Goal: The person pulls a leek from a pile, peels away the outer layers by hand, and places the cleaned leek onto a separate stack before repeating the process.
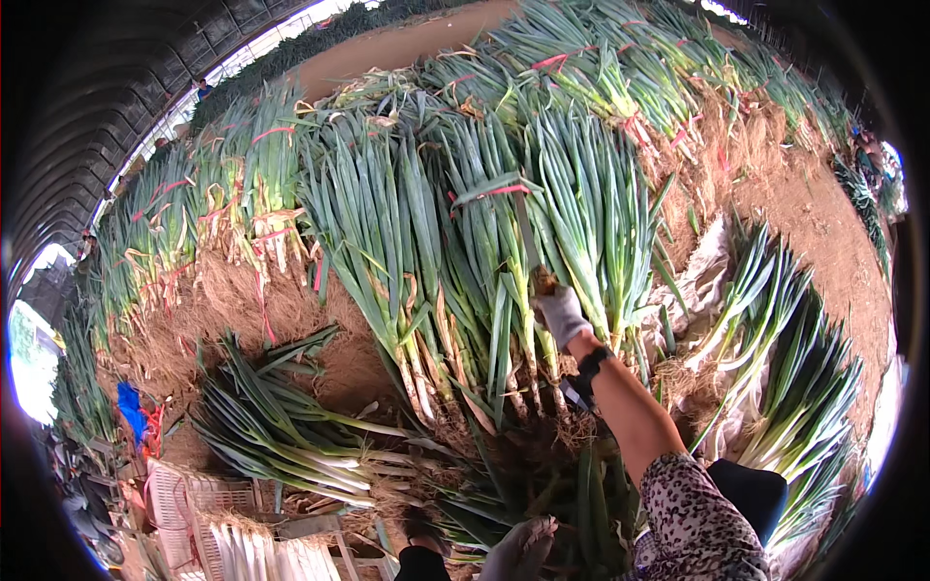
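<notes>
My right hand [560, 312], in a white glove with a dark band at the wrist, is closed round the handle of a long knife [526, 232]. Its narrow blade points away from me over upright bundles of long green onions [475, 194]. A loose leaf with a red tie [496, 189] lies across the leaves by the blade's far end. At the bottom edge, my gloved left hand [521, 552] shows only in part. Its fingers look stretched out, and I see nothing in them. Dark green leaves [591, 504] lie just right of it.
Loose green onions [281, 426] lie at the left, with more [799, 387] on pale cloth at the right. A plastic crate [179, 504] stands at lower left beside trimmed white stalks [271, 552]. Red-tied bundles [262, 165] line the back left; a dirt floor [407, 44] lies beyond.
</notes>
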The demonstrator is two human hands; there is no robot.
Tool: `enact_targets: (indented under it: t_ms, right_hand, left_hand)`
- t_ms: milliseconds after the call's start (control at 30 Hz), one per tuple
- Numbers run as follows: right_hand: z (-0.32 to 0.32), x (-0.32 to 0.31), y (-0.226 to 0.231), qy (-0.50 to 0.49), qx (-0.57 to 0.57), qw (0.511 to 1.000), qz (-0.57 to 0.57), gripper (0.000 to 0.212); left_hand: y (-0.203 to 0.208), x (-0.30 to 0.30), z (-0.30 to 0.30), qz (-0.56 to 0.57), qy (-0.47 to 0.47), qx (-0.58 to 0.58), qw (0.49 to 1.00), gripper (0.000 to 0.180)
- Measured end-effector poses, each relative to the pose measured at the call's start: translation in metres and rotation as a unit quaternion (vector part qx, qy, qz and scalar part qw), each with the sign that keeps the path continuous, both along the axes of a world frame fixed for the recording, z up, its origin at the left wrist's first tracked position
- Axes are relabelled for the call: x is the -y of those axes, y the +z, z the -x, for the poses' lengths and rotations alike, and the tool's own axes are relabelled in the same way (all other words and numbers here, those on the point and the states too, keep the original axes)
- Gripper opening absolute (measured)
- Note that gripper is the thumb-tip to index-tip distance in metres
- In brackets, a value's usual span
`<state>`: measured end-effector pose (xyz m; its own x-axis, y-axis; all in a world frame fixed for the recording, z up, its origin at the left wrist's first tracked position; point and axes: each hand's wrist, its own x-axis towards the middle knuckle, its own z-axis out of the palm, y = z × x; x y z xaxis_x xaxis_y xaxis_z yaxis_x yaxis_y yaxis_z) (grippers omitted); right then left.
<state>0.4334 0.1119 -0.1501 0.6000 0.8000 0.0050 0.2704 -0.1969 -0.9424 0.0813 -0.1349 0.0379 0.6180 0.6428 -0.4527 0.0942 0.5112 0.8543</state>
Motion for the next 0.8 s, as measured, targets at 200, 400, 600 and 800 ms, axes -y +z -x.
enact_targets:
  t_ms: [200, 400, 600, 800]
  right_hand:
    - [0.045, 0.162, 0.118, -0.126, -0.027, 0.983, -0.128, 0.021]
    - [0.054, 0.3, 0.272, -0.006, -0.279, 0.959, -0.043, 0.014]
    - [0.08, 0.436, 0.288, 0.124, -0.066, 0.962, 0.233, 0.032]
    - [0.082, 0.55, 0.278, 0.088, -0.122, 0.972, 0.179, 0.029]
  left_hand:
    - [-0.01, 0.011, 0.008, -0.1, -0.015, -0.028, 0.995, 0.021]
    - [-0.045, 0.013, 0.007, -0.208, -0.092, 0.006, 0.974, 0.023]
    - [-0.098, 0.013, 0.031, -0.181, -0.131, -0.095, 0.97, 0.021]
    - [-0.093, 0.013, 0.047, -0.091, -0.127, -0.158, 0.975, 0.016]
